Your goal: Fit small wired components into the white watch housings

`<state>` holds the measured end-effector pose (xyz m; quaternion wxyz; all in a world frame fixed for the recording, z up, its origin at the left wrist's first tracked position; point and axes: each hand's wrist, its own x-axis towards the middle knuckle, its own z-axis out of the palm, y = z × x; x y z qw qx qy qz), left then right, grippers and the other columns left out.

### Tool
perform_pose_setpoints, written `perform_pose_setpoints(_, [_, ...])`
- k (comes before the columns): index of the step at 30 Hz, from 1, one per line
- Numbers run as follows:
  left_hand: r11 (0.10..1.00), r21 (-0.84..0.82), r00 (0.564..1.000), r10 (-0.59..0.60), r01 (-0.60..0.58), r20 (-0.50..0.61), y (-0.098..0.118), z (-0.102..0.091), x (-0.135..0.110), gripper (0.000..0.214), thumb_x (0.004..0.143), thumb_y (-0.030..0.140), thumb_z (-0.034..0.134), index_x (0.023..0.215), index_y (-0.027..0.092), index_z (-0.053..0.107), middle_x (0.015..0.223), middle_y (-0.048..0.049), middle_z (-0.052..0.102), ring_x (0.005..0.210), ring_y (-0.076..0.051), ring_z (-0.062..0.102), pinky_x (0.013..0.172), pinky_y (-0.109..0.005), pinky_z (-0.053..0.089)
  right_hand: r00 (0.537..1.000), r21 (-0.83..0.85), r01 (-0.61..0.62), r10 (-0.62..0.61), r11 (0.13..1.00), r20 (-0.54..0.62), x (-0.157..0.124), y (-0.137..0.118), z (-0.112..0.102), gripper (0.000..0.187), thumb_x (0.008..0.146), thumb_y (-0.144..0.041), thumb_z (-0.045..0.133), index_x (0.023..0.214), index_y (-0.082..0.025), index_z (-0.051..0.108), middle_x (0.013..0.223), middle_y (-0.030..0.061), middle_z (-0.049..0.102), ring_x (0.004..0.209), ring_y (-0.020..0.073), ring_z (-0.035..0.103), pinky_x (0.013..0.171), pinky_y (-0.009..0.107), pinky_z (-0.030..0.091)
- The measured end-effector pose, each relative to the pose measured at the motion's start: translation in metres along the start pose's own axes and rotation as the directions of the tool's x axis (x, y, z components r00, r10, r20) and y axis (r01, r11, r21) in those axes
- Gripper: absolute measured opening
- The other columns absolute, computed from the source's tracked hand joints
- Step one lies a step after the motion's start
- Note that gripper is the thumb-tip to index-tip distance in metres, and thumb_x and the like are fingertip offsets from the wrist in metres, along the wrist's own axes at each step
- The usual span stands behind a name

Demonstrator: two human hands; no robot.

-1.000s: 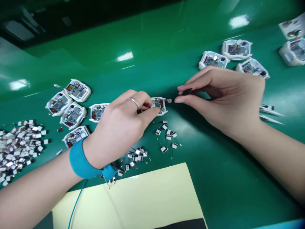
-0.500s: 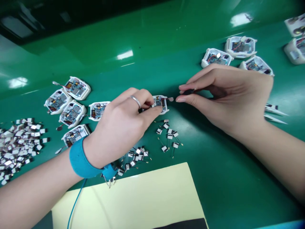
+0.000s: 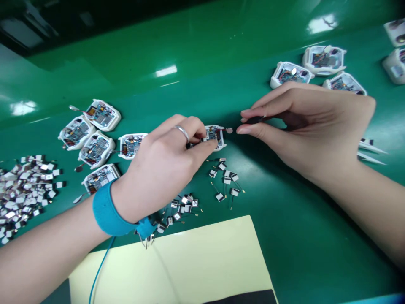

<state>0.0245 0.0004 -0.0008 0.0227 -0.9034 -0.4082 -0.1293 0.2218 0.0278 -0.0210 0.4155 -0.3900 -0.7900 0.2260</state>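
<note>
My left hand, with a ring and a blue wrist strap, is closed on a white watch-like housing with a circuit board inside. The fingers cover much of that housing. A small round disc on a thin red wire sticks out from its right side. To the right, my right hand pinches a small black part between thumb and fingertips, apart from the housing. The fingers hide some of the part, so its kind is unclear. Small white-and-black modules with short cables lie just below the housing.
Several open housings with boards sit to the left, and more at the upper right. A large heap of small modules lies far left. White-tipped tweezers rest beyond my right wrist. A yellow sheet lies in front.
My right hand has shifted slightly right and up with the black part. The housing and my left fingers appear a touch farther right. Both grips look the same.
</note>
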Motion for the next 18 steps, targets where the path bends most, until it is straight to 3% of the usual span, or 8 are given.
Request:
perform_pose_setpoints(5, [0.999, 0.036, 0.999, 0.037, -0.036, -0.019, -0.001, 0.000, 0.000, 0.021, 0.083, 0.020, 0.045, 0.074, 0.020, 0.064, 0.075, -0.0034, 0.058, 0.072, -0.016, 0.056, 0.060, -0.026, 0.047, 1.000, 0.024, -0.023, 0.023, 0.999, 0.011, -0.002, -0.012, 0.003, 0.011, 0.068, -0.013, 0.064, 0.077, -0.020, 0.062, 0.082, -0.0023, 0.065, 0.075, 0.0104, 0.059, 0.065, 0.024, 0.051])
perform_pose_setpoints(11, [0.998, 0.021, 0.999, 0.051, -0.051, -0.010, 0.000, 0.001, -0.001, 0.021, 0.082, 0.017, 0.044, 0.075, 0.017, 0.064, 0.075, -0.0055, 0.058, 0.075, -0.018, 0.057, 0.060, -0.029, 0.049, 0.999, -0.014, 0.032, -0.032, 0.999, 0.004, -0.002, -0.021, 0.013, 0.016, 0.064, -0.008, 0.066, 0.072, -0.020, 0.058, 0.075, -0.0040, 0.066, 0.072, 0.0103, 0.060, 0.060, 0.022, 0.051])
perform_pose_setpoints(18, [0.998, 0.036, 0.998, 0.056, -0.057, 0.030, 0.000, -0.002, 0.002, 0.022, 0.081, 0.010, 0.045, 0.075, 0.016, 0.066, 0.077, -0.0079, 0.062, 0.073, -0.021, 0.059, 0.057, -0.031, 0.051, 0.992, -0.045, 0.127, -0.128, 0.991, -0.009, -0.001, -0.024, 0.017, 0.009, 0.067, -0.009, 0.066, 0.069, -0.010, 0.057, 0.072, 0.0050, 0.065, 0.069, 0.0031, 0.058, 0.063, 0.010, 0.047])
